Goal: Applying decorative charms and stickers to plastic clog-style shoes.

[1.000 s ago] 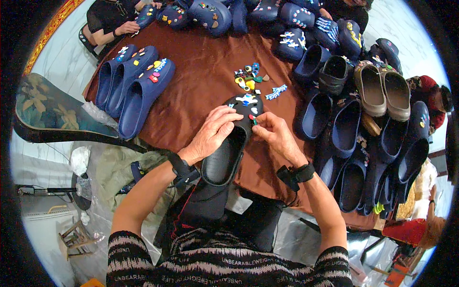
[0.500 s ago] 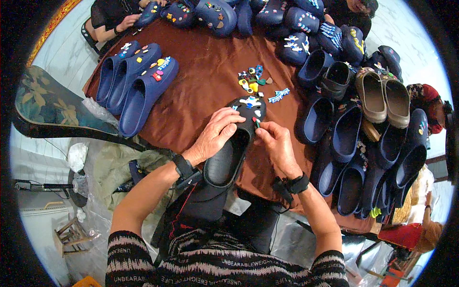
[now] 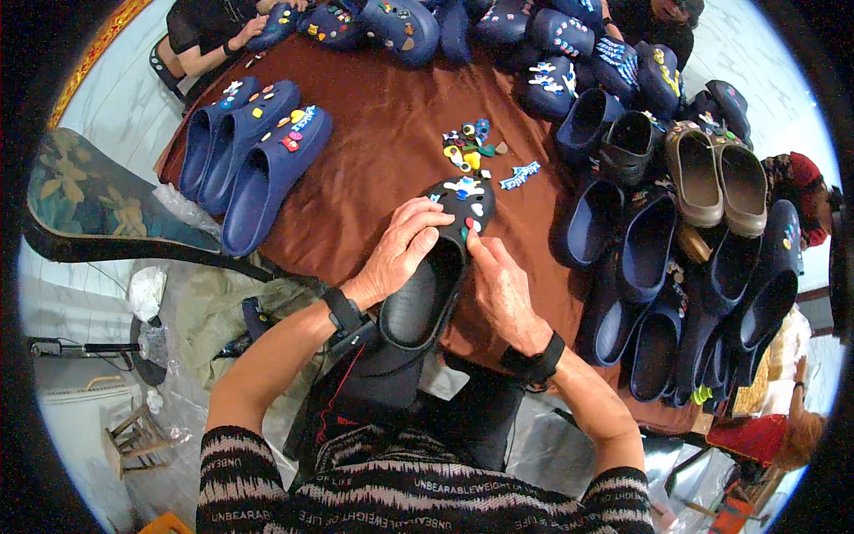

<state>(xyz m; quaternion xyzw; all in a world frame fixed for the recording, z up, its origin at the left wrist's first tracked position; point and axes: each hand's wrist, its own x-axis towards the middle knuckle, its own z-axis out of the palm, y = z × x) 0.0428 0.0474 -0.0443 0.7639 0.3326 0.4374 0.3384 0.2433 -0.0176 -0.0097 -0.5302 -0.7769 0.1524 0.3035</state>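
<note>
A black clog lies in front of me with its toe pointing away, at the table's near edge. White and coloured shoe charms sit on its toe. My left hand is closed over the left side of the clog's upper, fingers lying across it. At the right side of the upper, my right hand has its fingertips against a small red and green charm; the fingers are curled and partly hide it. Loose charms lie in a pile just beyond the toe, beside a blue-and-white lettered charm.
Navy clogs with charms stand at the left of the brown-covered table. More navy clogs crowd the right side and far edge, with a brown pair among them. A chair back is at left. Other people sit around the table.
My right hand has moved slightly left and brought the red and green charm down against the clog's upper. My left hand and the clog stay nearly where they were.
</note>
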